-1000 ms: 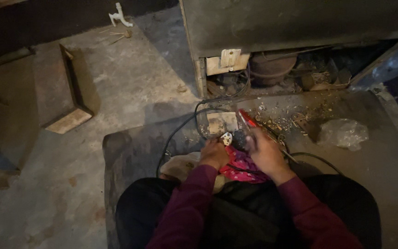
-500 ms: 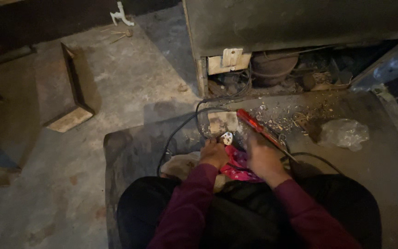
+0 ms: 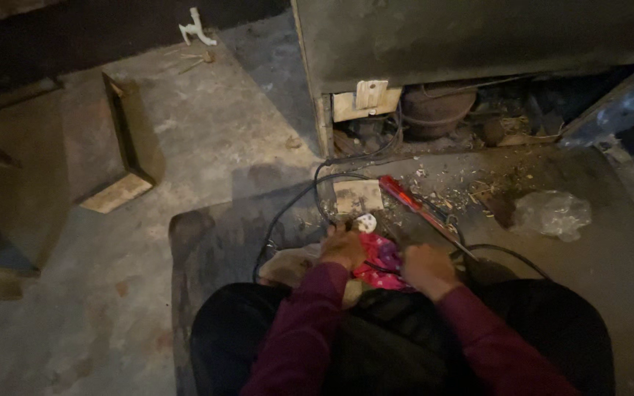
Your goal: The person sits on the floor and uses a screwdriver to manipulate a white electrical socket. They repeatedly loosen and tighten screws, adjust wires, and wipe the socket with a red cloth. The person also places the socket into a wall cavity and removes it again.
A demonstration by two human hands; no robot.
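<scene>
- L hand (image 3: pixel 343 248) – fingers curled, at the white plug (image 3: pixel 365 222); tips seem to touch it, but can't tell if it's a proper grip.
- R hand (image 3: pixel 428 268) – closed, knuckles up, on the pink/red cloth (image 3: pixel 380 258), just below the red-handled tool (image 3: pixel 414 204); can't tell what it grips, if anything, fingers hidden.
- White plug sits just beyond L fingertips, on the dark mat (image 3: pixel 214 242), right below a small pale card/block (image 3: pixel 358 196).
- Red-handled tool lies diagonal on the mat, handle up-left near the card, shaft running down-right toward R hand.
- Black cable (image 3: pixel 288 213) loops from the plug area up toward the open base of a grey appliance (image 3: pixel 478 37).
- Pink/red cloth between both hands, over the lap; dark trousers, maroon sleeves.
- Debris/shavings (image 3: pixel 478 192) scattered on the mat, R of the tool.
- Crumpled clear plastic bag (image 3: pixel 552 214) far R, well apart from hands.
- Wooden box/drawer (image 3: pixel 122 147) standing on concrete floor, L side, well apart.
- Dim light; small detail around fingers unclear.
</scene>
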